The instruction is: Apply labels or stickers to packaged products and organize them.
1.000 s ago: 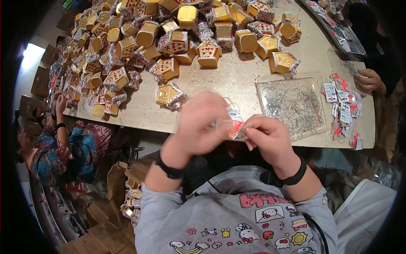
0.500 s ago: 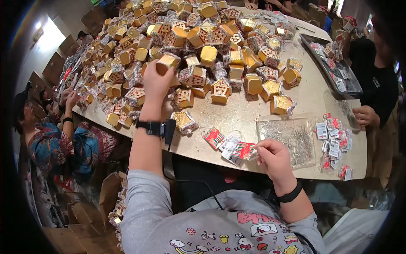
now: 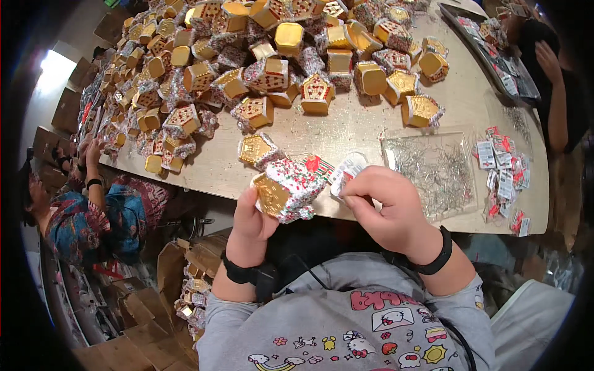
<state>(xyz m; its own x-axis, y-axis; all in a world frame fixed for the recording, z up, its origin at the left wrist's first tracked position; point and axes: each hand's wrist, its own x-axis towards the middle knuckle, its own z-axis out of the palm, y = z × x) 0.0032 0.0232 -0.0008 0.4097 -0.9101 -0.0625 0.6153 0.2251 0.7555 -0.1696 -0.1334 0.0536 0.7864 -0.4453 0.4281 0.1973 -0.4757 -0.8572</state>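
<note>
My left hand (image 3: 250, 219) grips a small house-shaped ornament (image 3: 288, 191), its gold side toward the left and its white roof dotted with red and green sprinkles. It is tilted, just above the table's near edge. Right of it, my right hand (image 3: 387, 207) is closed in a pinch; whatever is between thumb and forefinger is too small or hidden. A white tag (image 3: 348, 172) lies by those fingertips, and a red-and-green striped tag (image 3: 318, 165) shows partly behind the roof. Another gold-fronted house ornament (image 3: 257, 150) rests on the table beyond my left hand.
Many similar ornaments (image 3: 288, 39) are heaped across the far and left table (image 3: 346, 136). A clear tray (image 3: 473, 176) of thin wire hooks sits right of my right hand, near a pile of tags (image 3: 504, 176). A dark tray (image 3: 489, 59) and other people flank the table.
My left hand has come back from the heap with a house ornament, toward my right hand. My right hand has shifted slightly up and left, still pinched. The view has moved with my head.
</note>
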